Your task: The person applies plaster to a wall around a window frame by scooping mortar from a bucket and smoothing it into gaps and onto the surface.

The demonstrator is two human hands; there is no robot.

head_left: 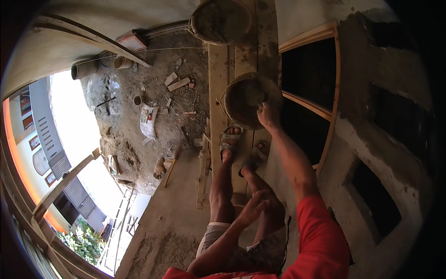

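My right hand (267, 115) is closed at the right rim of a round bucket (231, 104) of grey wet mortar (253, 94). Whatever its fingers grip is too small and dim to name; it points into the mortar. My left hand (254, 204) rests by my bent knee, fingers loosely apart, with nothing in it. The bucket stands on wooden planks (220, 60), just ahead of my sandalled feet (231, 136). Farther along the planks sits a second bucket (220, 21), grey inside.
Far below on the left, the dirt ground holds broken bricks (179, 84), a white sack (148, 122) and several pots. To the right stands a wooden frame (335, 79) with dark openings, beside a partly plastered wall (362, 135). A wooden upright (203, 172) borders the planks.
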